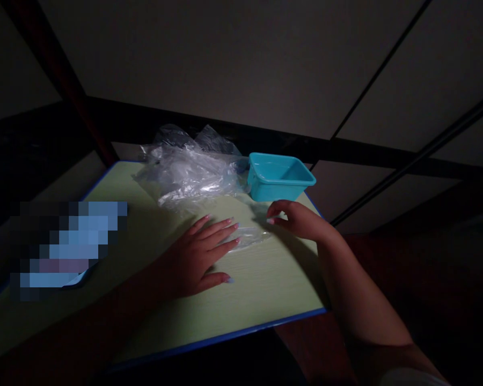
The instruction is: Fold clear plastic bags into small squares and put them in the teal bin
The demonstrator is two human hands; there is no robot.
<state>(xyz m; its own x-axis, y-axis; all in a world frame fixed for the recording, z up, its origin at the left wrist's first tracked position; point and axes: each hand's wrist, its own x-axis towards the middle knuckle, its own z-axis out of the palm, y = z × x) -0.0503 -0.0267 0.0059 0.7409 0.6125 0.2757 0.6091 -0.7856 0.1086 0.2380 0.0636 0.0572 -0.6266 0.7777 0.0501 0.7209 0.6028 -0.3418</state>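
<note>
My left hand (203, 254) lies flat with its fingers spread, over the left part of a clear plastic bag (251, 238) on the table. Just beyond the bag's right end is my right hand (298, 219). Its fingers are curled, thumb and forefinger tips close together, and whatever they may hold is too small to make out. A turquoise plastic basin (279, 188) stands behind the right hand, with nothing visible inside. To its left is a crumpled heap of clear plastic bags (197, 174).
The pale green table (249, 300) has a blue edge (225, 338). At its left side lies a blurred-out object with a lit bluish surface (78, 244). Large panels (209, 59) rise behind the table, and the surroundings are dark.
</note>
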